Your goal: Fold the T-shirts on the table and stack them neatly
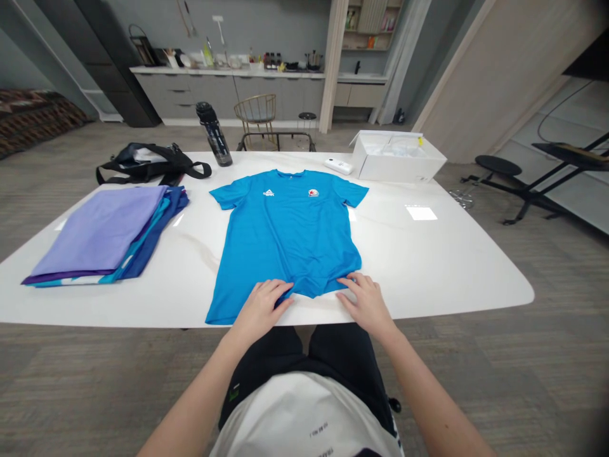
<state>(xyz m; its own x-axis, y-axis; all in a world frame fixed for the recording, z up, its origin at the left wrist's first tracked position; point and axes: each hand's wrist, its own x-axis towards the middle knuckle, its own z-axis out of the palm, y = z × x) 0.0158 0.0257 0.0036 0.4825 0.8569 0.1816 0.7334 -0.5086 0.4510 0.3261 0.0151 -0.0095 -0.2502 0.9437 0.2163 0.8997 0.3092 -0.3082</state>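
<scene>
Two hands (261, 310) (367, 306) touch one blue T-shirt (295, 222); one bottle (217, 139), one box (394, 164) beyond

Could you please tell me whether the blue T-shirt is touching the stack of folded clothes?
Apart: the head view plainly shows a strip of the white table between the blue T-shirt and the stack of folded clothes.
</scene>
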